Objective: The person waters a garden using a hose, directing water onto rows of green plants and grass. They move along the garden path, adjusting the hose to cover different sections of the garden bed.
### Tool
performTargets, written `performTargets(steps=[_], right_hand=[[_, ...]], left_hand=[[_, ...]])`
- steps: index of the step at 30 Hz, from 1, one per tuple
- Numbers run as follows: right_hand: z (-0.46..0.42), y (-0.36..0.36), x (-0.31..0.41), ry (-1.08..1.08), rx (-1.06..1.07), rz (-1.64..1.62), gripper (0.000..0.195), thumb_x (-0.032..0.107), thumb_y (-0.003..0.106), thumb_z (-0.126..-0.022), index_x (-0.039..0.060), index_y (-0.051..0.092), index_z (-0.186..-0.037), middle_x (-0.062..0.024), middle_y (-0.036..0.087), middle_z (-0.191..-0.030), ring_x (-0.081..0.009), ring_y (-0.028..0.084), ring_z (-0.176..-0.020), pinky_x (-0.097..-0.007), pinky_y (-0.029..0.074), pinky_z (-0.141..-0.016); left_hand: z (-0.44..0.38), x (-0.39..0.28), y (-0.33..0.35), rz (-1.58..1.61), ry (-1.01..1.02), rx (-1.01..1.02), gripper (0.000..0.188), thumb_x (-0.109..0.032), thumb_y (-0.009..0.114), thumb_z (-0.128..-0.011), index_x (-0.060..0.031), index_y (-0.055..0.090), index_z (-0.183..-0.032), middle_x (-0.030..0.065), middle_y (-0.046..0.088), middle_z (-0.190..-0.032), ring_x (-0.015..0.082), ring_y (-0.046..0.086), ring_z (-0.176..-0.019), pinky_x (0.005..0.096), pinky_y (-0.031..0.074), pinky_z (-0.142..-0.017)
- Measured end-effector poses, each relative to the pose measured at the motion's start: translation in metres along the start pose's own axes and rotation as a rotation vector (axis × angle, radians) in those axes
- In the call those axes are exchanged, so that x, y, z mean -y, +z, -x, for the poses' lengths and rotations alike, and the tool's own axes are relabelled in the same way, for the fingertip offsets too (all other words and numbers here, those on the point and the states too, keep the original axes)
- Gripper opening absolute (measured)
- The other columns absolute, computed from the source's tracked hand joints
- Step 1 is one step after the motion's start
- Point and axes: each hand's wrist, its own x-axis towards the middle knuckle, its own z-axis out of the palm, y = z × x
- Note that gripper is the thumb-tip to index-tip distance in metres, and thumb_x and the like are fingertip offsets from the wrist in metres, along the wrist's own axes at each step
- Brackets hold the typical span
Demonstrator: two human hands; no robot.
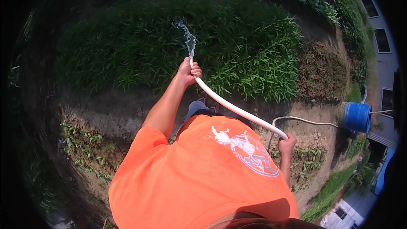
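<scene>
My left hand (189, 71) is wrapped around a white garden hose (229, 103) close to its outlet end. Water (189, 39) streams from that end onto a dense bed of leafy green plants (254, 54) in front of me. Lower down at my right side, my right hand (287, 143) grips the same hose further along its length. Between the two hands the hose sags in a curve across my orange shirt (194, 165). Beyond the right hand, a thinner-looking stretch of hose (305, 120) runs over the ground toward a blue barrel.
The blue plastic barrel (356, 117) stands on the right. Small seedlings grow in a bed (86, 149) at the left and another (306, 163) at the right. A patch of brownish plants (322, 71) borders the green bed. A bare dirt path (105, 111) runs by my feet.
</scene>
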Motion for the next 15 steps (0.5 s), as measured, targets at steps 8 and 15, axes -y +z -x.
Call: performTargets(steps=[8,15], right_hand=[[0.005,-0.008,0.0,0.015,-0.099,-0.072,0.043,0.019,0.073,-0.084,0.0019,0.045,-0.057,-0.0059,0.04,-0.051,-0.0126,0.034,-0.054,-0.0339,0.032,-0.048],[0.01,0.006,0.006,0.05,-0.195,-0.116,0.041,0.016,0.072,-0.084,0.002,0.044,-0.057,-0.0039,0.042,-0.052,-0.0122,0.034,-0.054,-0.0336,0.032,-0.049]], left_hand=[[-0.004,0.025,0.026,-0.206,-0.217,-0.024,0.039,-0.041,0.035,-0.095,-0.0139,0.037,-0.067,-0.0056,0.029,-0.052,0.0086,0.026,-0.039,0.026,0.024,-0.039],[-0.008,0.036,0.042,-0.341,-0.365,-0.053,0.037,-0.04,0.037,-0.094,-0.0133,0.038,-0.069,-0.0064,0.028,-0.052,0.0078,0.026,-0.039,0.0249,0.024,-0.038]])
